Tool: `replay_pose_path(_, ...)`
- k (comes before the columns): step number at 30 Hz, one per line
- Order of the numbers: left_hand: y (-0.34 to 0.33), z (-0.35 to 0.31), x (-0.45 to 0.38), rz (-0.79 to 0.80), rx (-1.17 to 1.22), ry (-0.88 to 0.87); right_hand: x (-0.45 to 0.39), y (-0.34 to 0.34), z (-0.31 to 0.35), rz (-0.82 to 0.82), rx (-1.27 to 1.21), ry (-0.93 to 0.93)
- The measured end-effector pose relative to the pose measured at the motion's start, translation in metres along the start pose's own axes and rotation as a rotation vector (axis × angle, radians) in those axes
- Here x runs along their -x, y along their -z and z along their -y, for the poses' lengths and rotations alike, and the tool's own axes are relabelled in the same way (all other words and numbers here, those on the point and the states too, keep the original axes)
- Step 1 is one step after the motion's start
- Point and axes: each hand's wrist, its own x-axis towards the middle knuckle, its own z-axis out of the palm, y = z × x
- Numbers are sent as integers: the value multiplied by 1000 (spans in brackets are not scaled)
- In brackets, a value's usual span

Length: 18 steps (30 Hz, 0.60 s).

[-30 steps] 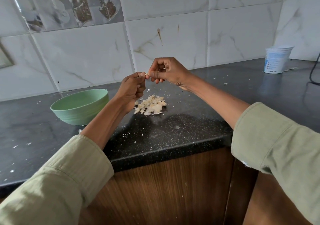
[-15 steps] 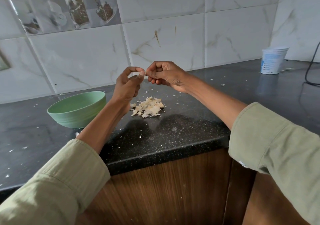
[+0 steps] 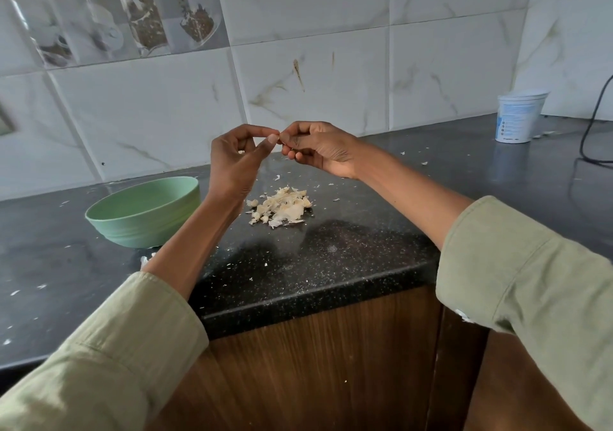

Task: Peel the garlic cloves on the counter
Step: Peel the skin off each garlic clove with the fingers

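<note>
Both hands are raised above the black counter [image 3: 331, 255], fingertips meeting. My right hand [image 3: 318, 149] has its fingers curled round a small garlic clove, which is almost wholly hidden inside the grip. My left hand [image 3: 237, 158] pinches with thumb and forefinger at the clove's tip, where a bit of skin may be; it is too small to tell. Below the hands lies a pile of pale garlic skins and cloves [image 3: 282, 205] on the counter. A light green bowl [image 3: 142, 212] stands left of the pile.
A white plastic tub [image 3: 519, 115] stands at the back right by the tiled wall, with a black cable [image 3: 593, 122] beside it. Small skin flakes are scattered over the counter. The counter's front edge runs above a wooden cabinet [image 3: 331, 364].
My left hand has opened from a closed fist into a thumb-and-forefinger pinch at the clove. Both hands stay together above the pile.
</note>
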Motion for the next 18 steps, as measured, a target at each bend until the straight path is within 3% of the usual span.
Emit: replay_pose_path(18,1,0,1,84,-167,1,4,1,3,-20,112,28)
